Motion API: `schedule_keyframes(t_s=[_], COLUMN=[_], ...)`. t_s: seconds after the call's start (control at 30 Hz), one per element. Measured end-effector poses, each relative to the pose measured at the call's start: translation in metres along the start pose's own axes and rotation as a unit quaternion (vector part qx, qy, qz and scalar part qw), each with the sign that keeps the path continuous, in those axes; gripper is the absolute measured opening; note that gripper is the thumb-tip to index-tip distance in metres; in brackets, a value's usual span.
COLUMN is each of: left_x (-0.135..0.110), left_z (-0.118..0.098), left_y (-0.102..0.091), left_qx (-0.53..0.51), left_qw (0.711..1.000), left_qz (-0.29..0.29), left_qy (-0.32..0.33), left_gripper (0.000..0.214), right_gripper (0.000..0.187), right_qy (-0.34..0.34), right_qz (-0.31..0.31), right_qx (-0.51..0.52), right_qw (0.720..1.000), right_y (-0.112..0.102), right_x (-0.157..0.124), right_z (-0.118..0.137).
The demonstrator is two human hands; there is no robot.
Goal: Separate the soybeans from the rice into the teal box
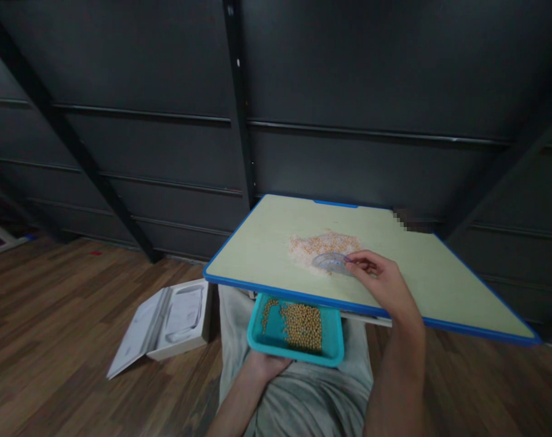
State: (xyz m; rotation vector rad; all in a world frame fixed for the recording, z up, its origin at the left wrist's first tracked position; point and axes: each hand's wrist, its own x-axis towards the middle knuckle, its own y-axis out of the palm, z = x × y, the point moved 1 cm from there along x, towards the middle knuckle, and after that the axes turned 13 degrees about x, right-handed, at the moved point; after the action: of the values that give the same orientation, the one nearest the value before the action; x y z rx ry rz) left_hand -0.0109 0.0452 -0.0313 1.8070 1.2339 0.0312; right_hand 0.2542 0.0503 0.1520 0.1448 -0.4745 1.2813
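My right hand (376, 272) pinches the end of a clear plastic protractor (333, 262) over the tabletop. The protractor lies against the near side of a spread pile of white grains mixed with orange-yellow kernels (323, 244). Below the table's front edge, my left hand (269, 366) supports a turquoise tray (276, 348) from underneath at its near rim; most of its fingers are hidden under the tray. Round tan beans that look like soybeans (303, 326) fill the tray's middle and right, with a smaller cluster at its left.
The pale yellow folding table (248, 249) has a blue edge and stands close to a dark panelled wall (348, 91). On the wooden floor (66, 303) at left lies an opened white box (180, 318). My legs (232, 328) are under the tray.
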Motion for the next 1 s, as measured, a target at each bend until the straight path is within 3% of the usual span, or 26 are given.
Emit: schedule_keyframes(t_s=[0.27,0.43,0.63,1.0], left_x=[-0.006,-0.001,0.005,-0.001], left_z=[-0.005,-0.002,0.004,-0.001], left_y=[0.009,0.004,-0.007,0.001], left_qx=[0.033,0.024,0.016,0.020], left_qw=[0.999,1.000,1.000,1.000], left_qz=[-0.016,-0.016,0.017,-0.023], left_qy=[-0.013,-0.004,-0.002,-0.007], left_gripper=[0.069,0.064,0.059,0.052], right_gripper=[0.019,0.020,0.017,0.013], right_qy=[0.001,0.007,0.006,-0.014], right_qz=[0.035,0.022,0.053,0.097], right_qx=[-0.001,0.005,0.004,-0.004], right_qw=[0.999,1.000,0.999,0.995], right_y=[-0.001,0.000,0.001,0.002], right_x=[-0.002,-0.001,-0.004,-0.007], right_z=[0.001,-0.001,0.002,0.008])
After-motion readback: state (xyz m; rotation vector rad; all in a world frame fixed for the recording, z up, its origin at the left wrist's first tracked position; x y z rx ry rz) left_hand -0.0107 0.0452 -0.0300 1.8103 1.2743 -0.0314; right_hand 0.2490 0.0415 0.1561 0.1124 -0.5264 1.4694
